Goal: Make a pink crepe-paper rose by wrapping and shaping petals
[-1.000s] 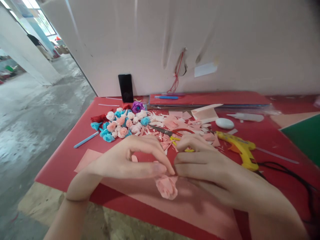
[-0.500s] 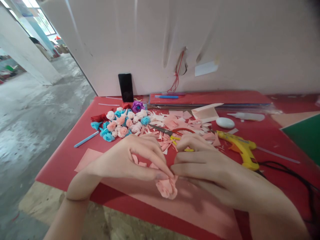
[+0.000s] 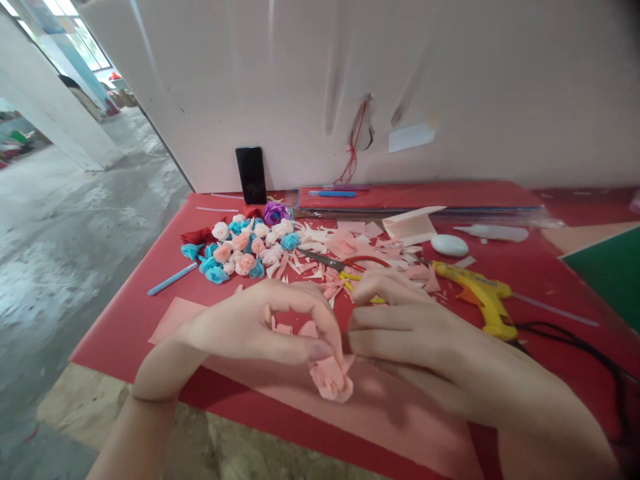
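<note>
A small pink paper rose (image 3: 331,385) points its petals down toward me at the front of the table. My left hand (image 3: 265,327) pinches its upper edge between thumb and bent forefinger. On the other side, my right hand (image 3: 425,340) has its fingers curled together at the rose's back; their tips are partly hidden behind the flower and my left fingers. Beneath both hands lies a large pink paper sheet (image 3: 400,427). Just beyond the hands, scissors (image 3: 325,260) with red and yellow on them rest among pink and white paper scraps (image 3: 345,243).
Finished paper roses (image 3: 245,263) in pink, white and blue are heaped at the left, near a blue pen (image 3: 173,279). A black phone (image 3: 251,175) leans on the white panel. To the right are a yellow glue gun (image 3: 475,293), a white oval object (image 3: 449,245) and a bottle (image 3: 495,232).
My left forefinger has bent more and arched up over the rose. The rose has tipped slightly down and left. My right hand has barely moved.
</note>
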Motion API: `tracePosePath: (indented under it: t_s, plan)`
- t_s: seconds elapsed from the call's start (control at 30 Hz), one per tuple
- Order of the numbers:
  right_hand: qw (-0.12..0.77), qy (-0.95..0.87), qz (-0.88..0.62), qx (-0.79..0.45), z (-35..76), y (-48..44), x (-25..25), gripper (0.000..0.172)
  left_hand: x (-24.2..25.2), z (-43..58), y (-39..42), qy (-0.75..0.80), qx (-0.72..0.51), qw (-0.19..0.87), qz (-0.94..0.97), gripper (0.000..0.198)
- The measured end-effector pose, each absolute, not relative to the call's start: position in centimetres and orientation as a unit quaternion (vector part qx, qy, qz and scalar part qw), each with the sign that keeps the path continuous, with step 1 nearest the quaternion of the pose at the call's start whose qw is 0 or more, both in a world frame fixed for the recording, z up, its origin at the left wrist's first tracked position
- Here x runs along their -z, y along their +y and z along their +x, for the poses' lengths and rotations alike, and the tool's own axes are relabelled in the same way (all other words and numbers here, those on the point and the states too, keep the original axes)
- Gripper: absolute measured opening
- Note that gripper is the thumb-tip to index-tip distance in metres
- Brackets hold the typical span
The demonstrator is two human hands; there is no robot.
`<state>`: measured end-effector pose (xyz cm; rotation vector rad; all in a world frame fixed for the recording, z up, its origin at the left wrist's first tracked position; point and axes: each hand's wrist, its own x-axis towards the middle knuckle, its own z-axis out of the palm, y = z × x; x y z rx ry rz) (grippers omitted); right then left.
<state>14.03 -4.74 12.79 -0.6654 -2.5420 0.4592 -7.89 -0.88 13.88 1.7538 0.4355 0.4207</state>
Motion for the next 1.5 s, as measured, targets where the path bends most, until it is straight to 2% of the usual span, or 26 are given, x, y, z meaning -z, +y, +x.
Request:
tracePosePath:
  t_s: [0.43,0.57,0.7,0.77,0.87,0.97,1.07,1.5]
  plan:
    - [0.199,-0.909,-0.292,-0.219,14.0,-4.6,-13.3,0.037,-14.6,-7.5,-0.9,0.139,-0.199,0.569,0.786,0.018]
    - [0.237,-0.901,-0.282,-0.227,14.0,-4.7,-13.2,0.033,-14.6,-7.4,-1.2,0.143,-0.198,0.59,0.77,0.016]
    - [0.271,-0.893,-0.294,-0.209,13.9,-5.0,-13.4,0.03,-14.0,-7.1,-1.4,0.14,-0.229,0.703,0.658,0.017]
    - [0.312,-0.877,-0.301,-0.205,13.7,-5.1,-13.5,0.028,-13.6,-7.0,-1.3,0.146,-0.262,0.726,0.619,0.017]
    - [0.402,-0.837,-0.274,-0.249,13.2,-4.7,-12.8,0.024,-12.8,-6.8,-1.0,0.161,-0.331,0.713,0.597,0.02]
    - [0.456,-0.796,-0.254,-0.307,12.6,-3.7,-11.2,0.037,-12.5,-6.7,-0.9,0.167,-0.371,0.697,0.591,0.021]
    - [0.481,-0.782,-0.206,-0.339,12.5,-2.6,-9.7,0.035,-12.7,-6.6,-1.1,0.176,-0.363,0.664,0.629,0.021]
    - [0.407,-0.842,-0.191,-0.298,13.8,-1.9,-9.6,0.02,-13.2,-6.7,-1.6,0.151,-0.352,0.597,0.705,0.009]
